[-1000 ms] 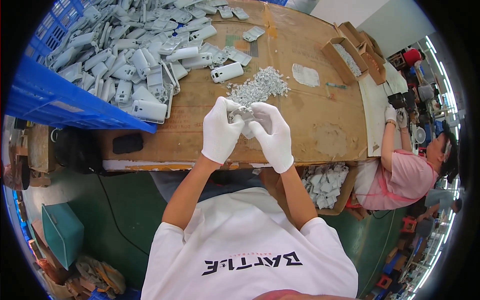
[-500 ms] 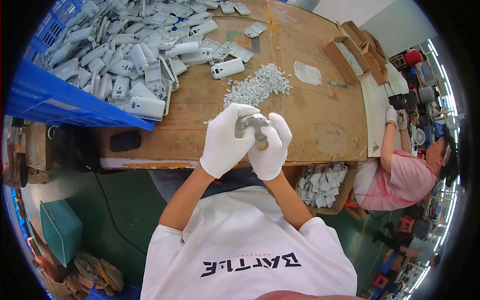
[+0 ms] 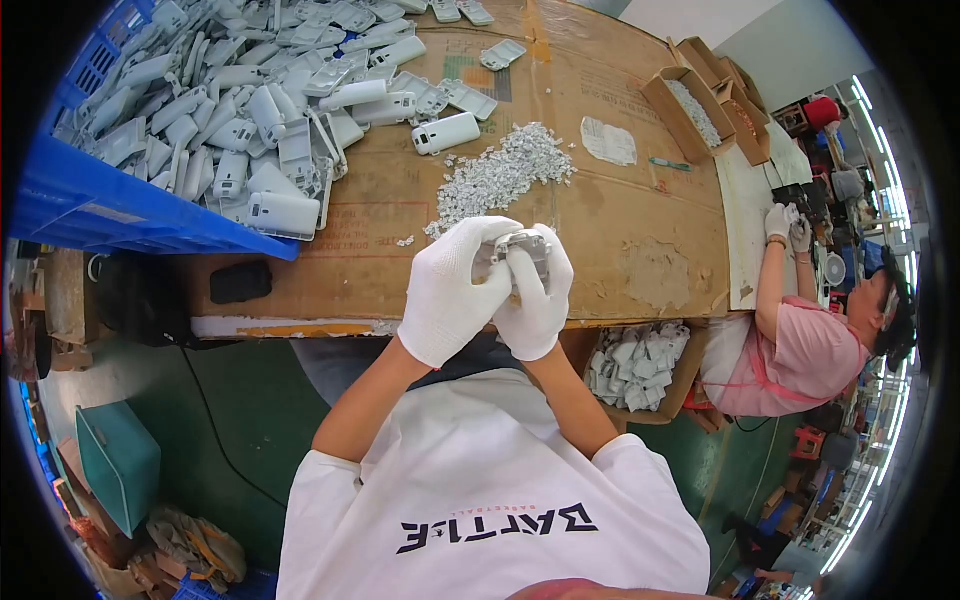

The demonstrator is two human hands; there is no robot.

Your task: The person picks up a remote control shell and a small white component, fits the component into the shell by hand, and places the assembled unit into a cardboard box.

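In front of my chest, both gloved hands hold one small white-grey plastic housing (image 3: 530,247) above the near edge of the cardboard-covered table (image 3: 380,270). My left hand (image 3: 447,290) is closed round its left side. The fingers of my right hand (image 3: 535,312) are bent onto its face and right side. Much of the housing is hidden by the gloves. Just beyond my hands lies a heap of tiny white plastic pieces (image 3: 505,172). A white plastic shell (image 3: 446,133) rests past that heap.
On the left, a blue crate (image 3: 150,205) is heaped with white shells (image 3: 262,115). A dark pouch (image 3: 240,282) lies near the table edge. Cardboard boxes (image 3: 690,110) stand at the far right. A box of white parts (image 3: 640,365) sits below the table. A co-worker (image 3: 790,350) works at right.
The housing has turned in my hands and shows a flatter, lighter face. My right fingers have shifted on it. The whole view has moved slightly.
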